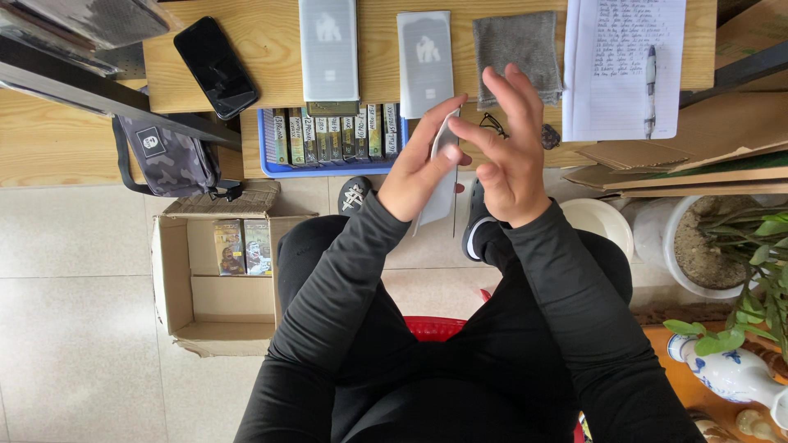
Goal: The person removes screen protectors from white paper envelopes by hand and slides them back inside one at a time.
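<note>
My left hand [416,172] grips a thin white, flat phone-sized sheet [441,190] by its edge, tilted on end above my lap. My right hand [505,148] is beside it with fingers spread, thumb and fingertips touching the sheet's top edge. On the wooden table ahead lie a black phone [215,67], a pale grey flat pack [328,49], a second grey pack [425,59] and a grey cloth [519,47]. Black glasses [492,125] lie by the table edge, partly hidden by my right hand.
A blue tray [328,169] holds several small boxes standing in a row. A lined paper pad [611,74] with a pen [650,78] sits at right. On the floor are an open cardboard box [215,279], a camouflage bag [168,156] and potted plants [722,246].
</note>
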